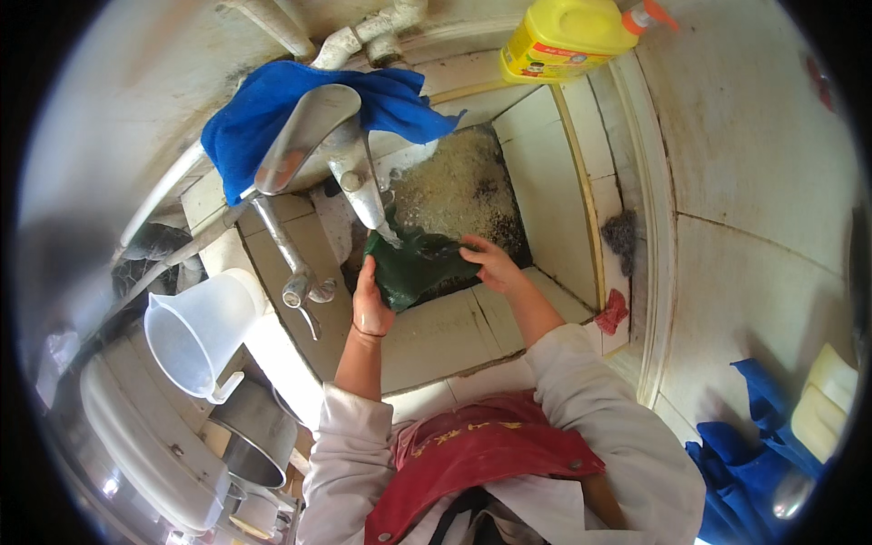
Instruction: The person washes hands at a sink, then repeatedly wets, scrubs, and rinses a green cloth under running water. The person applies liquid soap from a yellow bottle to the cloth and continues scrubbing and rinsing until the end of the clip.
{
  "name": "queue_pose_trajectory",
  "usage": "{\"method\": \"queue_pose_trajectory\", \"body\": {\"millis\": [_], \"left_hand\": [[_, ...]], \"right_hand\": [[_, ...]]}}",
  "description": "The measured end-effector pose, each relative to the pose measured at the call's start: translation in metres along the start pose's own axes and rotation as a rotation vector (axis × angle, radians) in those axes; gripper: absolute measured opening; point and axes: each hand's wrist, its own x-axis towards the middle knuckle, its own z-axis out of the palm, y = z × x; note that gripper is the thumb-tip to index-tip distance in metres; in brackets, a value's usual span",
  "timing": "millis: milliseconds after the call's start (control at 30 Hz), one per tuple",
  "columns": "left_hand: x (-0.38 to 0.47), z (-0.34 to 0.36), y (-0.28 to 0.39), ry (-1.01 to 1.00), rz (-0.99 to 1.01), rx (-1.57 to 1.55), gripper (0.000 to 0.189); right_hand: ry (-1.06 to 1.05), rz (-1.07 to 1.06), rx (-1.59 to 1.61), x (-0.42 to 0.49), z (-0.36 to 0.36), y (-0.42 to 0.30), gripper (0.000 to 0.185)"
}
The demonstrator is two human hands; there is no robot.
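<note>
A dark green wet cloth (pixel 419 269) is stretched between my two hands over the tiled sink basin (pixel 436 340). My left hand (pixel 372 300) grips its left edge, with the thumb on top. At its right edge, my right hand (pixel 494 262) pinches the material between thumb and fingers. Water from the metal faucet (pixel 361 194) runs onto the upper part of the cloth. Beneath it, the stained basin floor (pixel 456 184) is partly hidden.
A blue cloth (pixel 272 109) drapes behind the faucet. A second tap (pixel 293 286) juts over the basin's left side. Left stands a clear plastic jug (pixel 197 334) above a metal pot (pixel 255 436). On the right ledge are a yellow pump bottle (pixel 565 41), a scouring pad (pixel 618 242) and a red cloth (pixel 612 312).
</note>
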Motion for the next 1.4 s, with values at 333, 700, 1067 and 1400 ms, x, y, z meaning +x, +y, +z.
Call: {"method": "queue_pose_trajectory", "body": {"millis": [333, 700, 1067, 1400], "left_hand": [[-0.03, 0.003, 0.01, 0.015, 0.171, -0.098, 0.049], [0.008, -0.004, -0.032, 0.237, -0.303, -0.22, 0.039], [0.004, -0.002, -0.003, 0.019, 0.036, -0.131, 0.049], [-0.017, -0.012, 0.007, -0.099, 0.148, -0.149, 0.048]], "right_hand": [[-0.588, -0.075, 0.212, 0.005, 0.054, -0.004, 0.036], [-0.558, -0.201, 0.717, -0.036, 0.012, -0.022, 0.042], [-0.569, -0.186, 0.622, -0.025, 0.015, -0.03, 0.041], [-0.842, -0.304, 0.451, -0.011, 0.025, -0.026, 0.036]]}}
